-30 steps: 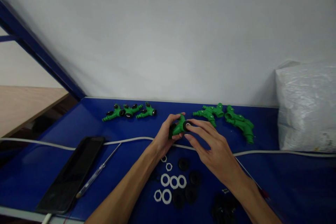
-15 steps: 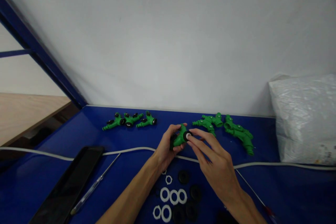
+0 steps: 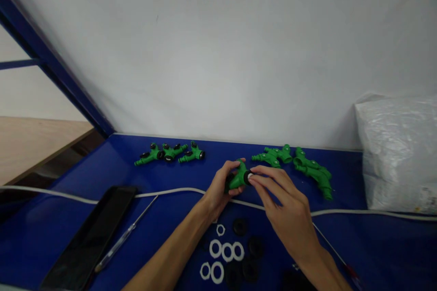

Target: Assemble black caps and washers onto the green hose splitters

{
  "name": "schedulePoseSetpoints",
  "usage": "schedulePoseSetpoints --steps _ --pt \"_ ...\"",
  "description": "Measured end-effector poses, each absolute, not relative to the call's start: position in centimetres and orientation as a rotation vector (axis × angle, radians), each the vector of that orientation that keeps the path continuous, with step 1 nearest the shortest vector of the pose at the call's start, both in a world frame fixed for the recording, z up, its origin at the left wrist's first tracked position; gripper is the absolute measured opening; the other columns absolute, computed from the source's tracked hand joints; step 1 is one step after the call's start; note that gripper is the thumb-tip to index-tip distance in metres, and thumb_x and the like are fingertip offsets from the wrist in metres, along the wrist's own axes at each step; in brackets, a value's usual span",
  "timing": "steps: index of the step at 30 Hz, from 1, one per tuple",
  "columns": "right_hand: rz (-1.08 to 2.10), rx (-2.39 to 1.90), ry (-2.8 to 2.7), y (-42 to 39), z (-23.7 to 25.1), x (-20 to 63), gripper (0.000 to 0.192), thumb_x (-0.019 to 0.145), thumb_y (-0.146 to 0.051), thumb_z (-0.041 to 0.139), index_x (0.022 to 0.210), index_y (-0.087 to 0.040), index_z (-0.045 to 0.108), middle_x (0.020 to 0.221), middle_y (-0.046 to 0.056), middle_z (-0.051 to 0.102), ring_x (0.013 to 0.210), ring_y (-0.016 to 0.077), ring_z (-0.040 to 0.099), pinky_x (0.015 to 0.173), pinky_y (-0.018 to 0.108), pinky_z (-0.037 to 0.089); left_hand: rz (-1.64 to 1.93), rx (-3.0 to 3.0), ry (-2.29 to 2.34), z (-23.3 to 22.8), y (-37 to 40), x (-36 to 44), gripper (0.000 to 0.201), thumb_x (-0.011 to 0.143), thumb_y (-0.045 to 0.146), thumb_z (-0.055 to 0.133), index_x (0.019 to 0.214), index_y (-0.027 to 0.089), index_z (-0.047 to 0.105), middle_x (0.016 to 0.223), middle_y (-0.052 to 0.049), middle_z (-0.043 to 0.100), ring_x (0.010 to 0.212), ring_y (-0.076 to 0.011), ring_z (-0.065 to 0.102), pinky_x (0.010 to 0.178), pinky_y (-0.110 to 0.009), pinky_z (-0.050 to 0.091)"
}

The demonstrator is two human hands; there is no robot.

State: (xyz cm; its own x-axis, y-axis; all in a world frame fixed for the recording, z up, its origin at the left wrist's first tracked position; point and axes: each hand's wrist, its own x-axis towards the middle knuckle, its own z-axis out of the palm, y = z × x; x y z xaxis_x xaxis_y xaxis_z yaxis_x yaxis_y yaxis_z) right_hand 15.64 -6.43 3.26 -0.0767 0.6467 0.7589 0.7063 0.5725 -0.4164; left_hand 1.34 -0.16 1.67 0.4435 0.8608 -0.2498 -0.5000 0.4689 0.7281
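A: Start with the head view. Where is the green fitting (image 3: 241, 175)?

B: Raised in front of the person, appearing just beyond the white cable (image 3: 184, 189) that crosses the blue table (image 3: 153, 218).

A: Which hand has it?

B: The left hand (image 3: 216, 188), whose fingers and thumb are wrapped round the body. That hand is the nearer one; the fitting sits right in its grasp.

A: And its long axis?

B: It slants a little, rising to the right, roughly along the run of the cable. The end with the black collar (image 3: 246, 178) points at the right hand (image 3: 290, 207), so mouth and fingertips face each other.

A: What are those fingertips doing?

B: They are drawn together and touching a white piece (image 3: 250, 175) at the collar's mouth. The area is small and partly covered, so I can't tell whether they grip it or only press on it, nor how deep it sits.

A: What lies about?

B: On the near side of the cable, below the hands, loose white rings (image 3: 222, 252) and black rings (image 3: 240, 227). Beyond the cable, three black-capped fittings (image 3: 174, 152) lie towards its left end, and plain green fittings (image 3: 314, 170) towards its right, well apart from them.
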Motion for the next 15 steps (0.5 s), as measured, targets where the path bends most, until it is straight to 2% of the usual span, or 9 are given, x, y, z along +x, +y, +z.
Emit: schedulePoseSetpoints --steps 7,15 --pt "0.083 -1.162 -1.704 -6.44 3.38 15.87 0.014 0.093 -0.012 0.066 0.098 -0.025 0.068 0.103 0.004 0.074 0.098 0.0202 0.072 0.091 0.036 0.058 0.901 0.705 0.7 1.87 0.0 1.22 0.053 0.084 0.04 0.065 0.128 0.01 0.061 0.075 -0.001 0.058 0.05 -0.0052 0.047 0.039 -0.014 0.024" --pt "0.348 -1.216 -1.576 -6.05 3.01 16.56 0.011 0.093 -0.021 0.066 0.088 -0.027 0.075 0.104 0.004 0.077 0.102 0.0231 0.073 0.093 0.039 0.058 0.88 0.723 0.716 1.93 -0.15 1.36 0.055 0.08 0.043 0.068 0.126 0.013 0.064 0.074 -0.002 0.061 0.052 -0.0073 0.05 0.04 -0.016 0.024"
